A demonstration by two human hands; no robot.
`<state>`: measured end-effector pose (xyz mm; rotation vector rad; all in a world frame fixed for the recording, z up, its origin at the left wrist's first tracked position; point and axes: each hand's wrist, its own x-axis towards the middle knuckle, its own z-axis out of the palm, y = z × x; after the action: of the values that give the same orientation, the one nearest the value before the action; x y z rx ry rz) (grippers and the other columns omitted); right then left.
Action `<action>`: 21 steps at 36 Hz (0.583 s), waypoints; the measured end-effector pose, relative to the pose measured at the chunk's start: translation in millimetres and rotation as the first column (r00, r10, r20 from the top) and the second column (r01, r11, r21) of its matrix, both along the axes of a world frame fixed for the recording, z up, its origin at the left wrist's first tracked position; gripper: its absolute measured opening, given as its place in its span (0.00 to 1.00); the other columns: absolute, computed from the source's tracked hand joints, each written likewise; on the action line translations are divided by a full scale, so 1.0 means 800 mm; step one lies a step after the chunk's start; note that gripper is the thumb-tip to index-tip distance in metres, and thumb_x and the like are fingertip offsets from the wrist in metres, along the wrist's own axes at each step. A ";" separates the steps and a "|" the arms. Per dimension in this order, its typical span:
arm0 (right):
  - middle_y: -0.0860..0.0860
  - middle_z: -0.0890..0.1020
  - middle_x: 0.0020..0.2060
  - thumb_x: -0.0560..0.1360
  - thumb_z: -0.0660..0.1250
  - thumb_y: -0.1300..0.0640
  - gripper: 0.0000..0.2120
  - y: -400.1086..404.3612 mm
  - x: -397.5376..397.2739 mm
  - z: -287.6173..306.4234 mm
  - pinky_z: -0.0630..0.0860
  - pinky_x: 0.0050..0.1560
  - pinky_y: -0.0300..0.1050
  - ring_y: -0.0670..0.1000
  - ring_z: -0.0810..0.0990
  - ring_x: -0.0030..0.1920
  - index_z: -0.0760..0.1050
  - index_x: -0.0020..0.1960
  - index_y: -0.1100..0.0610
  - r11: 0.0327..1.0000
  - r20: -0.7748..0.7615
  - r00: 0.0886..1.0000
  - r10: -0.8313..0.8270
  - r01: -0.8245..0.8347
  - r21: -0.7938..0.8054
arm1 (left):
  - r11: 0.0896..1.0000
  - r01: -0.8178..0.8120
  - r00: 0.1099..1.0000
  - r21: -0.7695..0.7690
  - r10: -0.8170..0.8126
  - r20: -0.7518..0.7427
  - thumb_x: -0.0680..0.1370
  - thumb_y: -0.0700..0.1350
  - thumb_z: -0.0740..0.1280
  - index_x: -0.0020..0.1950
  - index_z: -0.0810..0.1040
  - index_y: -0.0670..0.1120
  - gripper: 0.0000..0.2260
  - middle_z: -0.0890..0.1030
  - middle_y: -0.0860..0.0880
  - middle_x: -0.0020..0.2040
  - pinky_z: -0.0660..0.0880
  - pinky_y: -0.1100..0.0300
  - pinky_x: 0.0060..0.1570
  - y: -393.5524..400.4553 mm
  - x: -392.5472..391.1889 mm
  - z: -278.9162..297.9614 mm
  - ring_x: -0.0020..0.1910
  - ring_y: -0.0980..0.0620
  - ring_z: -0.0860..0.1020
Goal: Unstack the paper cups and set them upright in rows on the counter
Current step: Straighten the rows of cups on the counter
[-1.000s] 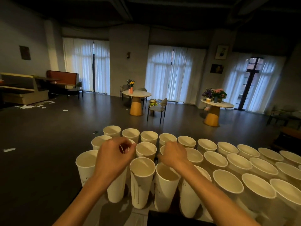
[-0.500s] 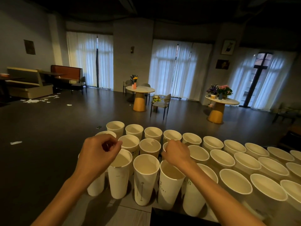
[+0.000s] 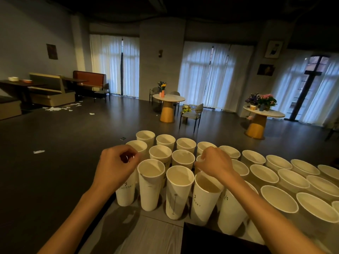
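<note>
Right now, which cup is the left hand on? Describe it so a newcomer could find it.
Start at the counter covered in rows of white paper cups. Go to the nearest row's left end, at the counter's edge. The cup there, with dark print on its side, is the only one whose rim is hidden under the left hand.

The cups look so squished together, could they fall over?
Maybe. The tall paper cups stand tightly packed, so a nudge from the right hand could tip neighbours like dominoes. The cup under the left hand sits near the counter edge and might drop to the floor.
</note>
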<state>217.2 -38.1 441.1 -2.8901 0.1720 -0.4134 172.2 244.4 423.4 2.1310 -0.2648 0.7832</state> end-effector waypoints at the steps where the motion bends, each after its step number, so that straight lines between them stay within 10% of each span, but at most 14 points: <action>1: 0.48 0.80 0.33 0.72 0.74 0.48 0.08 0.006 -0.007 0.003 0.81 0.37 0.45 0.48 0.80 0.34 0.81 0.41 0.52 0.999 0.061 0.998 0.016 -0.018 0.033 | 0.999 -0.031 0.999 -0.042 0.032 0.013 0.76 0.44 0.74 0.45 0.85 0.50 0.01 0.82 0.57 0.38 0.75 0.66 0.39 0.003 -0.003 0.000 0.40 0.60 0.80; 8: 0.40 0.76 0.31 0.74 0.70 0.42 0.08 0.094 -0.091 -0.007 0.79 0.37 0.42 0.42 0.78 0.35 0.81 0.43 0.45 0.927 0.244 0.945 0.217 -0.278 0.252 | 0.931 -0.185 0.983 -0.315 0.174 -0.062 0.74 0.40 0.75 0.47 0.78 0.53 0.10 0.80 0.51 0.41 0.79 0.58 0.41 0.030 -0.024 -0.033 0.40 0.51 0.79; 15: 0.42 0.78 0.30 0.74 0.71 0.41 0.09 0.153 -0.117 -0.071 0.70 0.33 0.33 0.41 0.77 0.33 0.81 0.47 0.46 0.855 0.078 0.930 0.359 -0.361 0.373 | 0.935 -0.176 0.976 -0.308 0.125 -0.177 0.72 0.41 0.77 0.54 0.78 0.50 0.14 0.80 0.49 0.44 0.80 0.54 0.43 0.040 -0.038 -0.081 0.42 0.49 0.79; 21: 0.52 0.84 0.34 0.72 0.73 0.43 0.13 0.164 -0.117 -0.155 0.80 0.29 0.44 0.49 0.83 0.31 0.81 0.46 0.53 0.754 -0.259 0.902 0.345 -0.102 0.649 | 0.929 -0.284 0.842 -0.237 0.123 -0.525 0.64 0.40 0.83 0.76 0.63 0.47 0.46 0.75 0.44 0.63 0.78 0.51 0.57 0.048 -0.024 -0.134 0.59 0.46 0.77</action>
<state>123.3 93.4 317.3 -2.2449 0.0009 0.2114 153.4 282.7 316.6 1.9952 0.3539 0.3258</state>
